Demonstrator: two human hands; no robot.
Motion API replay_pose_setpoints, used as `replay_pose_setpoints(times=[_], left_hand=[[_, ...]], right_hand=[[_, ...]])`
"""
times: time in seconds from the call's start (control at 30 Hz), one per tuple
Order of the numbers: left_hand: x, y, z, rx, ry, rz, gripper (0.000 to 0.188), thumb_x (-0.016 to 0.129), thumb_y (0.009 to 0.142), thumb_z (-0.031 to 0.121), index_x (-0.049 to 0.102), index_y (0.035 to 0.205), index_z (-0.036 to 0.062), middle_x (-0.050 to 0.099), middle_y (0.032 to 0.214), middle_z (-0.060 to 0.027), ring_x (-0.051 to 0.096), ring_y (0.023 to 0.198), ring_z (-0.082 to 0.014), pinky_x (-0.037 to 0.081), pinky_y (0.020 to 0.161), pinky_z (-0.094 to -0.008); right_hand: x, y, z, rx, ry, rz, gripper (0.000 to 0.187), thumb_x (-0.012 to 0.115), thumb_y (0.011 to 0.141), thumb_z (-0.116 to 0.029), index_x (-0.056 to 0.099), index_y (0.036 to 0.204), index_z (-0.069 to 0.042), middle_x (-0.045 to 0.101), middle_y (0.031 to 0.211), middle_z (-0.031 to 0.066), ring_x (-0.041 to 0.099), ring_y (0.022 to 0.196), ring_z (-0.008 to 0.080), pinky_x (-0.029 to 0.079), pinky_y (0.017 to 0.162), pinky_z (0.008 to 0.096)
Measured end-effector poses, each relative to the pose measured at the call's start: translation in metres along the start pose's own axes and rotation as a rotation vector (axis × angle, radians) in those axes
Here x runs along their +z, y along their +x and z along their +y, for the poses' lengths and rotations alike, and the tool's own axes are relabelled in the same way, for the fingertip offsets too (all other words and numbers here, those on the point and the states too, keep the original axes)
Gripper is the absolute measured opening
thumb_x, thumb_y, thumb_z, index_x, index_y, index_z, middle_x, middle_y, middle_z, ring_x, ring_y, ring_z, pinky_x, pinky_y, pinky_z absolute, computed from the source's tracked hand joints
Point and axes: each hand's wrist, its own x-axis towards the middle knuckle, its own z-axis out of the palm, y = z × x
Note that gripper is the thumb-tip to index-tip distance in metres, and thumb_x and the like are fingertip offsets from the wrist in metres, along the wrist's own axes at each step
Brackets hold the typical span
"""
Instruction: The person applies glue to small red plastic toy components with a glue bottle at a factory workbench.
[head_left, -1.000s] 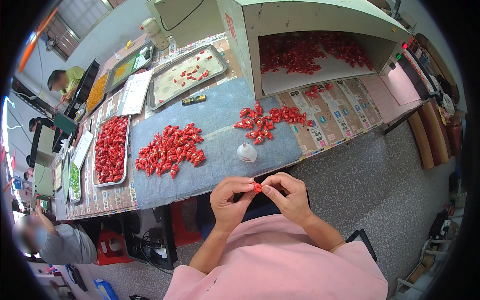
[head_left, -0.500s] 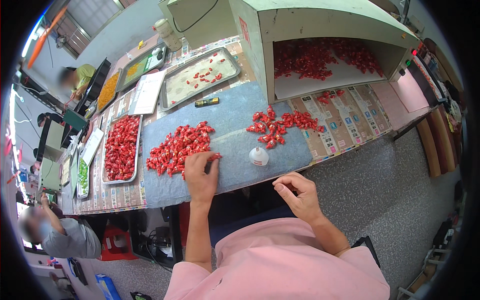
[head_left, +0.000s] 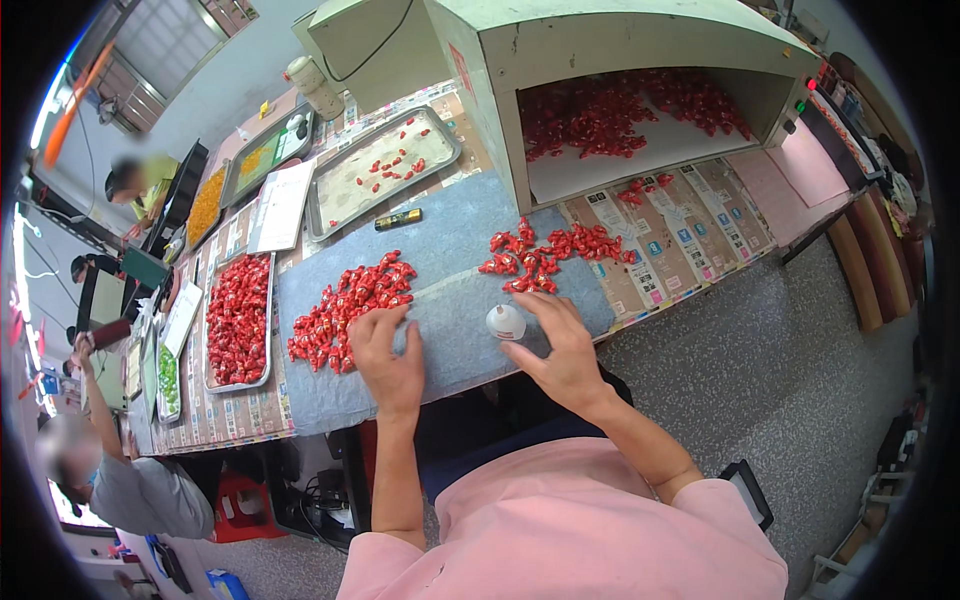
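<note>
My left hand (head_left: 388, 362) is at the near right edge of a pile of small glossy red pieces (head_left: 350, 308) on a blue-grey cloth (head_left: 450, 345). Its thumb stands apart from the fingers, and I see nothing between them. A small white squeeze bottle (head_left: 506, 322) with a narrow tip stands upright on the cloth. My right hand (head_left: 562, 352) is beside the bottle on its right, thumb and fingers spread on either side of it. Whether they touch it I cannot tell. Beyond that hand lies a looser cluster of red pieces (head_left: 535, 262).
A metal tray of red pieces (head_left: 238, 320) stands at left, a pale tray (head_left: 322, 205) farther back. A dark cylinder (head_left: 398, 219) lies on the cloth. The open metal cabinet (head_left: 510, 130) at back right holds more red pieces. Two co-workers (head_left: 150, 490) (head_left: 155, 195) are at left.
My right hand has moved forward and left to the bottle, and its fingers have spread. My left hand has shifted slightly nearer me and left. The view has shifted a little.
</note>
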Motion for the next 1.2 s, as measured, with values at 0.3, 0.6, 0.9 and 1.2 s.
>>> replay_pose_setpoints(times=[0.3,0.6,0.9,1.2], left_hand=[[0.036,0.022,0.032,0.116,-0.257,-0.327,0.028,0.072,0.075,0.001,0.068,0.102,0.0039,0.062,0.103,-0.0140,0.057,0.101,-0.0330,0.046,0.089,-0.0413],[0.069,0.044,0.044,0.160,-0.233,-0.499,0.027,0.070,0.076,0.000,0.068,0.102,0.0059,0.065,0.100,-0.0126,0.060,0.097,-0.0319,0.048,0.083,-0.0408],[0.046,0.009,0.039,-0.191,-0.627,-0.497,0.021,0.062,0.091,0.006,0.065,0.112,0.0032,0.065,0.096,-0.0104,0.064,0.087,-0.0235,0.052,0.077,-0.0329],[0.013,-0.036,0.045,-0.958,-1.613,-0.635,0.027,0.062,0.094,0.003,0.061,0.120,0.0008,0.067,0.110,-0.0105,0.066,0.093,-0.0162,0.055,0.085,-0.0299]], right_hand=[[-0.008,-0.009,0.001,-0.019,0.097,-0.036,0.039,0.075,0.077,-0.009,0.061,0.112,-0.001,0.064,0.101,0.0155,0.063,0.088,0.0285,0.050,0.080,0.0362],[-0.039,-0.029,-0.001,0.188,0.221,-0.052,0.038,0.069,0.085,-0.015,0.057,0.118,0.000,0.058,0.101,0.0139,0.061,0.085,0.0270,0.049,0.074,0.0345],[-0.059,-0.024,0.005,0.188,0.155,-0.109,0.050,0.079,0.082,-0.026,0.058,0.119,0.000,0.061,0.099,0.0099,0.061,0.086,0.0200,0.049,0.076,0.0301],[-0.064,-0.035,-0.006,0.416,0.480,0.086,0.047,0.090,0.069,-0.017,0.060,0.103,-0.004,0.060,0.094,0.0005,0.058,0.083,0.0079,0.048,0.072,0.0231]])
